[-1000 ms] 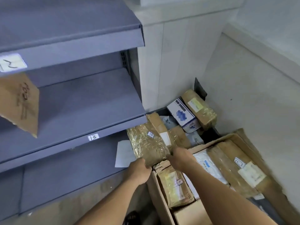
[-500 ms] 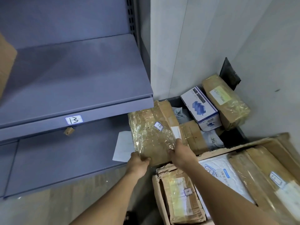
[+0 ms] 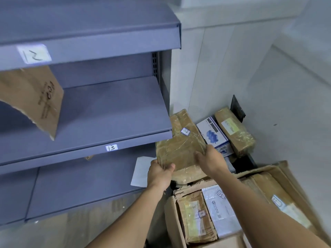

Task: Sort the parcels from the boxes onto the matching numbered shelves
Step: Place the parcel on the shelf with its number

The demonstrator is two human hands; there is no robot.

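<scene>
Both hands hold a flat brown parcel [image 3: 179, 149] wrapped in clear tape, with a small white number sticker on top. My left hand [image 3: 160, 171] grips its near left corner and my right hand [image 3: 208, 158] grips its near right edge. The parcel hangs just right of the shelf labelled 13 [image 3: 111, 147], level with that shelf's front lip. Above is the shelf labelled 12 [image 3: 35, 55]. Below my arms an open cardboard box [image 3: 172, 210] holds several parcels, one marked 14 [image 3: 196, 219] and a white mailer [image 3: 221, 212].
A brown cardboard flap [image 3: 34, 99] hangs over shelf 13 at the left. A white and blue box [image 3: 213, 136] and a taped brown parcel [image 3: 234, 129] lie in the corner by the wall. A white paper sheet [image 3: 140, 171] rests on the bottom shelf.
The parcel has been lifted and carried slightly up and left, from over the corner pile to beside shelf 13's front edge. My view has tilted back up, so shelf 12 shows again.
</scene>
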